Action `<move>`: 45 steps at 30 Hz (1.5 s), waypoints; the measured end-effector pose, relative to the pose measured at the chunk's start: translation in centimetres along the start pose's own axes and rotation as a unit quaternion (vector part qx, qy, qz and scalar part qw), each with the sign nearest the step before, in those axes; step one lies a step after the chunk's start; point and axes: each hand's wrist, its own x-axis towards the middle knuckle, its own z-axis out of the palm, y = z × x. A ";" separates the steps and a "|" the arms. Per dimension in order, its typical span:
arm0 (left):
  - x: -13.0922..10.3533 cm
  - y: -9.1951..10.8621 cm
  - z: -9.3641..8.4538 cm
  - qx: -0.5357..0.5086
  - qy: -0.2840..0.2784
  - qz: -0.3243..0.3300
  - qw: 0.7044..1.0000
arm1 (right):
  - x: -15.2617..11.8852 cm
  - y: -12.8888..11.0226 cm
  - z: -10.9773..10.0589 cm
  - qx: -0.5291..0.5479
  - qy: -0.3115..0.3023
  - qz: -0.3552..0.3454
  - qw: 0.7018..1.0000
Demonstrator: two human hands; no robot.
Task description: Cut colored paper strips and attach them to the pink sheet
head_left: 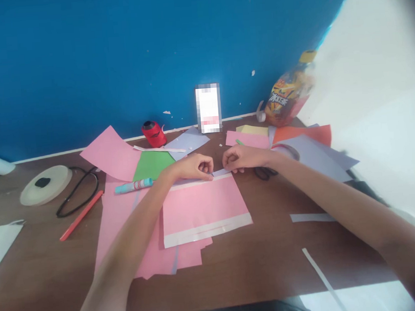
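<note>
Pinching the lavender strip (222, 172), the fingers of the right hand (239, 157) meet just beyond the pink sheet (204, 204); the left hand's (194, 166) fingers curl down at its far edge (whether they grip, I cannot tell). Left of the pink sheet lies a light-blue glue stick (133, 186); right of it, a pale strip (312, 218) on the bench (258, 270).
</note>
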 end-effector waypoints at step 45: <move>0.2 -0.1 0.1 -0.011 0.007 0.021 1.000 | 0.0 -0.2 -0.1 0.086 0.016 0.020 0.996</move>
